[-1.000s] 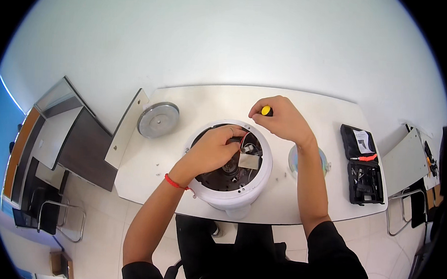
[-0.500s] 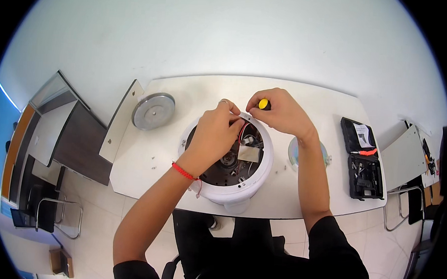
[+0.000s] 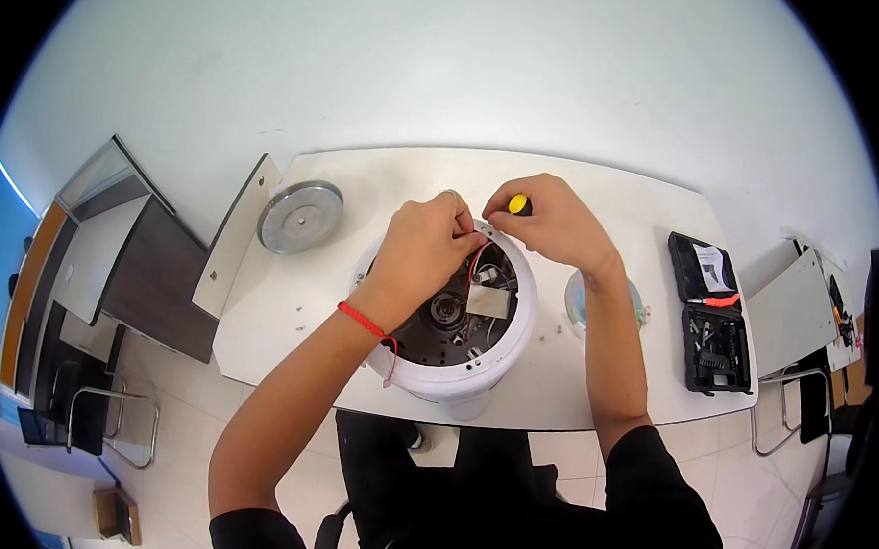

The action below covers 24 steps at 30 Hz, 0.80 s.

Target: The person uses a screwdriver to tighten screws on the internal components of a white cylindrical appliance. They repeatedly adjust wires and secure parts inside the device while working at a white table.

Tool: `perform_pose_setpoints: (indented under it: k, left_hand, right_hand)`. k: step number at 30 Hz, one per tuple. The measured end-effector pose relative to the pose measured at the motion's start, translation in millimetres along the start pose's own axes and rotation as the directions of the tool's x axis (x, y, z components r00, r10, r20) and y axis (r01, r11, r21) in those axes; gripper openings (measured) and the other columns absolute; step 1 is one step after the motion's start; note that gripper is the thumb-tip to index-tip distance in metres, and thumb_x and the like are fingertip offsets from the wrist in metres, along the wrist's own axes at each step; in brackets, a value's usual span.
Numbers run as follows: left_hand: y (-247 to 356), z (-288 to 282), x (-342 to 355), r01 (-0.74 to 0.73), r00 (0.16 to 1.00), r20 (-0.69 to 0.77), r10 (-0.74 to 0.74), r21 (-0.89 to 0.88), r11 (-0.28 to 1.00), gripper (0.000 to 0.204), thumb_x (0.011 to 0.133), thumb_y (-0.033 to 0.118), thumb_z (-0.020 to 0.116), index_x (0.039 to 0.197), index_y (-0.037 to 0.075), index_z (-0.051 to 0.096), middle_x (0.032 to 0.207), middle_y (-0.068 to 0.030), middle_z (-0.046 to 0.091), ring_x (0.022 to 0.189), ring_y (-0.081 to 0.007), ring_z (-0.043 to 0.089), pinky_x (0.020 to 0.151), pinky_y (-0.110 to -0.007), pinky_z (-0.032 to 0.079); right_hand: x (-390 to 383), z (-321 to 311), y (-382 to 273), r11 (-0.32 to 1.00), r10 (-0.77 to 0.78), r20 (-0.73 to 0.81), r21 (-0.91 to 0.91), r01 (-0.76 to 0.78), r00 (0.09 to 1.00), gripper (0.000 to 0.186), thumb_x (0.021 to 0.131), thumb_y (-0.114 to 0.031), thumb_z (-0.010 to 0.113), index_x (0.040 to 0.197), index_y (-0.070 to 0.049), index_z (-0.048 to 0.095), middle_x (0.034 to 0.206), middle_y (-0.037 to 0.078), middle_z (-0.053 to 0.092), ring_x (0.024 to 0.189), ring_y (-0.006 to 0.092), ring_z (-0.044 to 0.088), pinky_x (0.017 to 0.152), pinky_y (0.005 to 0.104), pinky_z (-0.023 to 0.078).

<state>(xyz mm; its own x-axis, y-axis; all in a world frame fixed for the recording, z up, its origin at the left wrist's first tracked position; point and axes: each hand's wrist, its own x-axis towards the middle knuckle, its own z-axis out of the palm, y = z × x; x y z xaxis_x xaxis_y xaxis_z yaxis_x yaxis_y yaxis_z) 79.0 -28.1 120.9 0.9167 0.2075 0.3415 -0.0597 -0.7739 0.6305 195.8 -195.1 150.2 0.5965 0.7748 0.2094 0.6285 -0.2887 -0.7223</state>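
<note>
A round white appliance (image 3: 517,335) stands near the front edge of the white table, its top open on a dark inside. Red wires (image 3: 476,264) and a pale flat piece (image 3: 487,301) show within. At the far rim my left hand (image 3: 416,249) has thumb and fingers pinched together by the wires; what they hold, if anything, is hidden. Just right of it, my right hand (image 3: 560,221) is closed around a screwdriver (image 3: 520,204) with a yellow-and-black handle. The screwdriver's tip is hidden by the fingers.
A round metal plate (image 3: 301,217) lies at the table's left. To the right are a clear disc (image 3: 575,305), partly under my right forearm, and an open black tool case (image 3: 719,350). Small screws (image 3: 300,317) lie left of the appliance, with others (image 3: 558,330) on its right.
My left hand has shifted slightly up, its fingertips drawn closer to the far rim, and more of the inside shows. My right hand with the screwdriver has hardly moved.
</note>
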Motion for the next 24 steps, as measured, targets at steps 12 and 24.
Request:
perform_pose_setpoints:
  k: [12, 24]
  left_hand:
    - [-1, 1, 1, -0.036, 0.999, 0.024, 0.035, 0.066, 0.997, 0.025, 0.089, 0.016, 0.083, 0.088, 0.0, 0.063, 0.078, -0.0185, 0.075, 0.07, -0.0311, 0.075, 0.063, -0.036, 0.055]
    - [-1, 0, -1, -0.035, 0.999, 0.011, 0.035, 0.048, 0.998, 0.026, 0.089, 0.016, 0.083, 0.088, 0.0, 0.063, 0.081, -0.0204, 0.076, 0.077, -0.0325, 0.077, 0.067, -0.036, 0.058]
  right_hand:
    - [8, 6, 15, 0.993, -0.063, 0.048, 0.1, 0.058, 0.997, 0.017, 0.089, -0.013, 0.073, 0.094, 0.003, 0.078, 0.075, 0.006, 0.069, 0.061, 0.0117, 0.06, 0.054, 0.0272, 0.049]
    - [10, 8, 13, 0.995, 0.016, 0.03, 0.095, -0.018, 0.999, 0.017, 0.084, -0.014, 0.075, 0.091, 0.001, 0.08, 0.072, 0.006, 0.069, 0.061, 0.0111, 0.06, 0.054, 0.0266, 0.049]
